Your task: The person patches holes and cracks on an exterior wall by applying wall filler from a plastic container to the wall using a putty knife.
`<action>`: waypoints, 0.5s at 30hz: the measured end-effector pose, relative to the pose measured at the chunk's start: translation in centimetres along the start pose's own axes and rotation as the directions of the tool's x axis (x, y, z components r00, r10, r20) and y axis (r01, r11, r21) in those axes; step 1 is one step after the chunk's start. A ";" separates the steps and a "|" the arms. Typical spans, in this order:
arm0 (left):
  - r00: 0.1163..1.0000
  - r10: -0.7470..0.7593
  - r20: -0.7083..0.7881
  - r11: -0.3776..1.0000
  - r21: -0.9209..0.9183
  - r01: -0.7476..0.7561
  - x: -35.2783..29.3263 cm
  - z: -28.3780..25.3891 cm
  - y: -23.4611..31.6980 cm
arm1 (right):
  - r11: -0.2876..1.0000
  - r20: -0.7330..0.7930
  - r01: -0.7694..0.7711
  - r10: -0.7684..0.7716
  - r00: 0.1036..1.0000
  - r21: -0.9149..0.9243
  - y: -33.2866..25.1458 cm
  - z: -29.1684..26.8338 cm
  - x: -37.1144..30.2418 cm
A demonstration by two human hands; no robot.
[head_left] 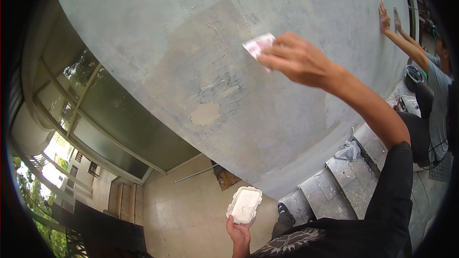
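My right hand (302,61) is raised in front of the grey wall (287,129). Its fingers pinch a thin, flat white-and-pink scraper card (258,44), blurred by motion; whether the card touches the wall I cannot tell. Low in the view, my left hand (237,231) grips a white rectangular tub (258,197) by its near end. White paste (245,205) fills much of the tub, its surface unevenly smeared. On the wall, left of and below my right hand, are a beige filled patch (205,114), a smaller one (230,91) and several thin cracks.
Stone steps (330,186) run along the wall's foot at right, with a crumpled plastic bag (348,151) on them. Another person (437,110) at far right has hands against the wall, near a dark bucket (413,75). Glass panels (114,119) stand at left; a metal rod (193,174) lies below.
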State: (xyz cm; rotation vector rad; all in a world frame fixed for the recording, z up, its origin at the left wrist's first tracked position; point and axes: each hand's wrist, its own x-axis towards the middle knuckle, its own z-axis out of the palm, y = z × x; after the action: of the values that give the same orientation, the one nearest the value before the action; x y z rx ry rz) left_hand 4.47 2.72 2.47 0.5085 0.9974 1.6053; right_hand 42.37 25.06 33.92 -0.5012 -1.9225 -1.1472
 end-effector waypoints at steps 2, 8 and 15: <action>1.000 0.005 0.013 1.000 -0.005 -0.005 0.1 0.5 0.0 | 0.995 -0.080 0.012 -0.020 0.997 -0.101 2.7 -0.6 2.3; 0.999 -0.022 0.024 1.000 -0.009 0.022 0.0 -0.2 -0.9 | 0.978 -0.034 -0.005 -0.002 0.999 -0.210 4.4 3.7 0.0; 0.999 0.000 -0.032 1.000 0.003 0.000 0.3 -1.5 -0.3 | 0.996 0.167 -0.063 0.051 0.985 0.066 -5.0 2.7 -10.5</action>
State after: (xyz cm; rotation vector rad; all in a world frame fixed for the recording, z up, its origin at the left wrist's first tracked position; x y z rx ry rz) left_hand 3.44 2.48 1.32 0.4862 1.0233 1.6172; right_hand 43.95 25.59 22.08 -0.6253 -2.0689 -1.0242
